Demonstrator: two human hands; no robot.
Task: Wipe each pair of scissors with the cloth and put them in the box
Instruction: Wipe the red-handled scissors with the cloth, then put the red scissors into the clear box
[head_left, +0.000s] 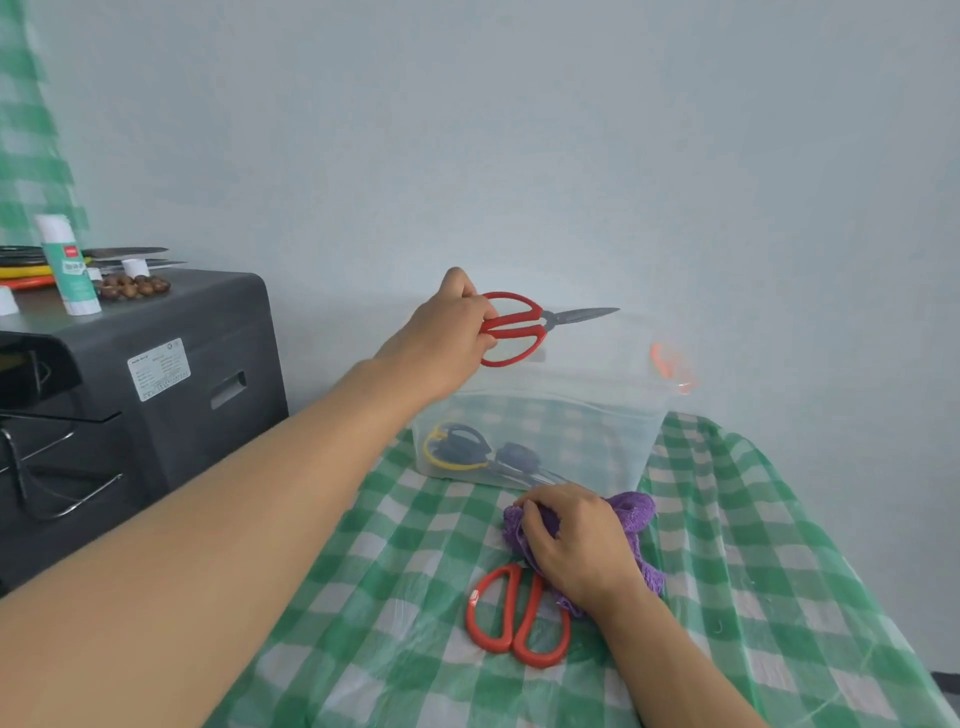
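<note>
**Red scissors held over the box**

Left arm stretched long across the frame, reaching up and forward, and the left hand (447, 332) grips the handles of the red scissors (524, 327) above the box (550, 415). Fingers curl round the handle loops, back of the hand towards us. Blades closed, pointing right and a touch upward, long axis nearly level, hanging over the box's open top near its far left corner.

Down in front of the box, the right hand (576, 540) is curled over the purple cloth (636, 514), fingers clutching it against the checked tablecloth (395, 597). Under that cloth lies a second red pair (514, 613): handles towards us, blades running up and away beneath cloth and hand, completely hidden.

Inside the box, through the cloudy wall, a yellow-and-dark pair (457, 449) lies on the floor at the left end, handles left, blades trailing right; its tips are hard to make out. Another dark handle shows just right of it. An orange latch (670, 364) sits on the box's right end, blurred.

Left of the box stands a dark printer (156, 374).
</note>
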